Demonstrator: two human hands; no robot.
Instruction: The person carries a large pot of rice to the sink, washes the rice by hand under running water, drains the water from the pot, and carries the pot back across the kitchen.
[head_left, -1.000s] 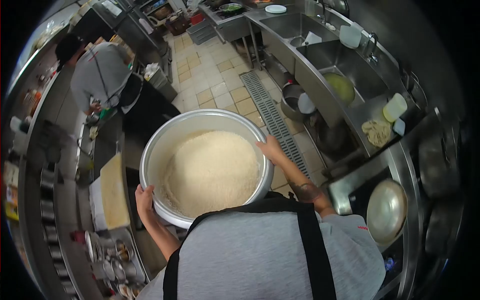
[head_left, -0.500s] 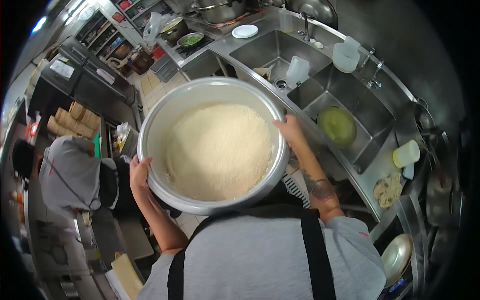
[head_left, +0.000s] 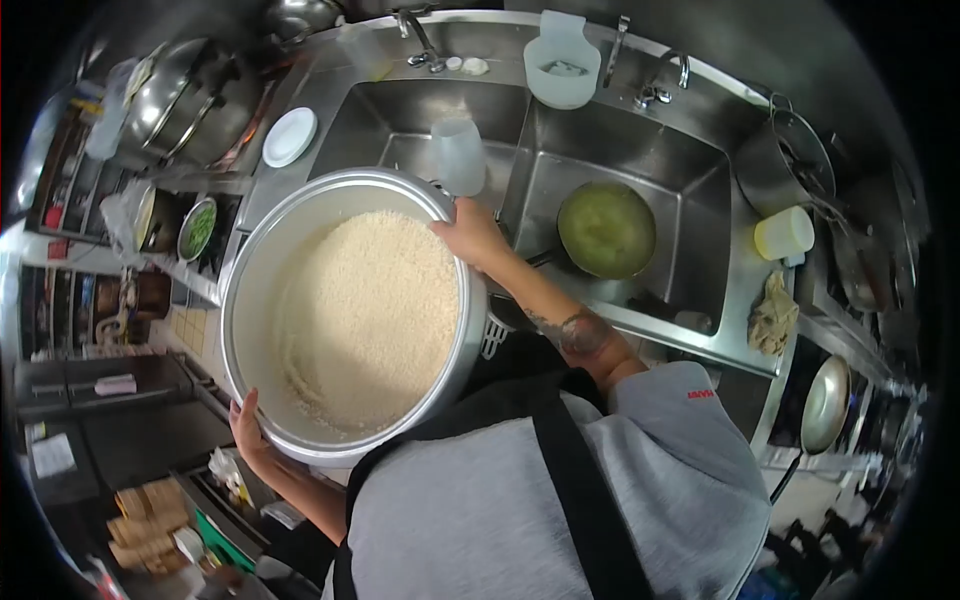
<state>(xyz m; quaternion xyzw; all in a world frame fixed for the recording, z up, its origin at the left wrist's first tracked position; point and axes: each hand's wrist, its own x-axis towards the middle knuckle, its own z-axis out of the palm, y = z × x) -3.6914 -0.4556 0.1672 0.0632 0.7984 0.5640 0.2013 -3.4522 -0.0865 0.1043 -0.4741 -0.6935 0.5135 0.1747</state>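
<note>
Small red capitals sit at the hem of the grey right sleeve [head_left: 670,420], too tiny to read with certainty, and a white sheet [head_left: 53,455] is fixed to the dark refrigerator [head_left: 105,390], its print illegible; the wide metal pot [head_left: 260,300] shows no lettering on its visible wall or rim. The pot is deep and round, with a broad silvery rim and a duller pale-grey interior, its mouth turned up toward the camera. Inside, off-white rice [head_left: 375,300] in loose, dry-looking grains lies heaped toward the right, leaving bare wall on the left and a thin, pale smear low on that side. The pot is in front of the person, before the left basin [head_left: 385,105] of a steel double sink; whether it touches the sink edge cannot be told. The left grip [head_left: 250,432] is closed on its lower-left rim, and the right grip [head_left: 472,236] clasps the right rim, near a frosted plastic jug [head_left: 458,150] in the basin.
</note>
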